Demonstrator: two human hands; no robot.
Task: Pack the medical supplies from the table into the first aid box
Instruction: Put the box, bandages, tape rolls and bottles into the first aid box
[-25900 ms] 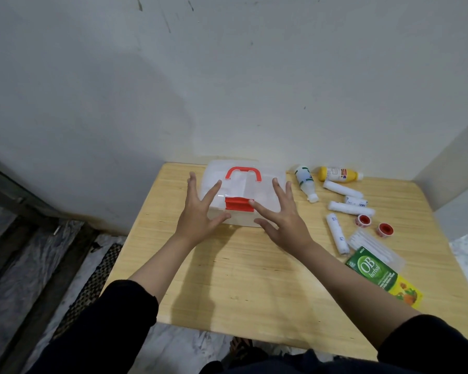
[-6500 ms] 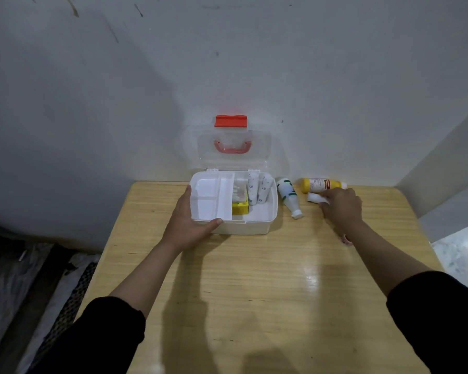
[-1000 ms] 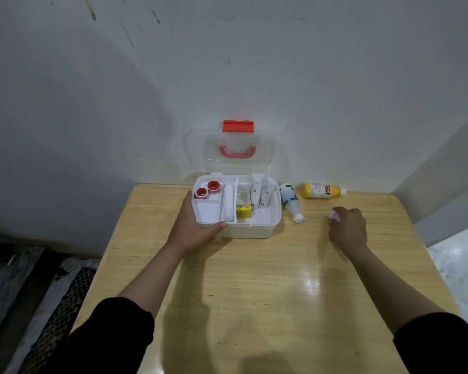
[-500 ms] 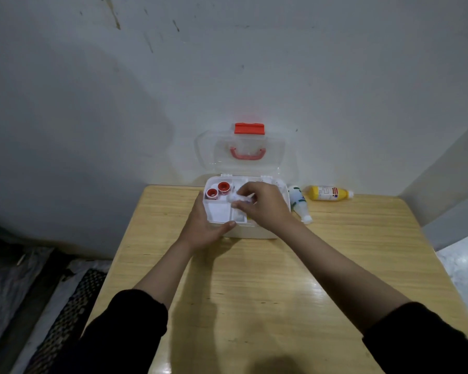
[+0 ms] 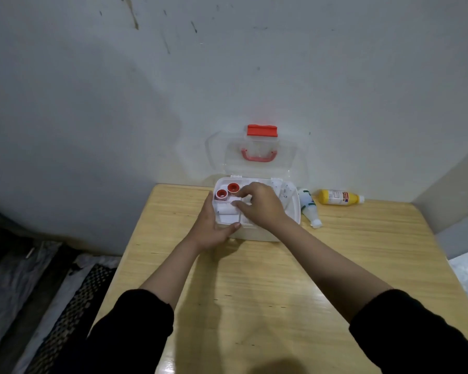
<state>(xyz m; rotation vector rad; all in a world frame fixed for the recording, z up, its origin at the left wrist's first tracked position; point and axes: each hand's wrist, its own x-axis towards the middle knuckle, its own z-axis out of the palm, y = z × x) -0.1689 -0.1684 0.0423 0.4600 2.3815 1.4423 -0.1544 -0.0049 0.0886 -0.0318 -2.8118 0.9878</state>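
The white first aid box (image 5: 295, 211) stands open at the table's back edge, its clear lid (image 5: 288, 160) with red handle leaning on the wall. Two red-capped tape rolls (image 5: 222, 194) sit in its left compartment. Just in front of them lies a small white bandage roll (image 5: 225, 210), its right end pinched by the fingertips of my right hand (image 5: 262, 207), which reaches over the box and hides the middle compartment. My left hand (image 5: 210, 229) grips the box's front left corner, thumb on the rim. More white rolls (image 5: 285, 190) show at the right side.
A white bottle with a green label (image 5: 308, 206) lies just right of the box, and a yellow bottle (image 5: 338, 197) lies beyond it by the wall. The wooden table (image 5: 254, 279) stretches toward me. A wall corner stands at the right, with a dark floor mat at the lower left.
My right hand picked a small white roll off the table at the right, carried it left over the box and lowered it into the left compartment. The left hand kept its hold.
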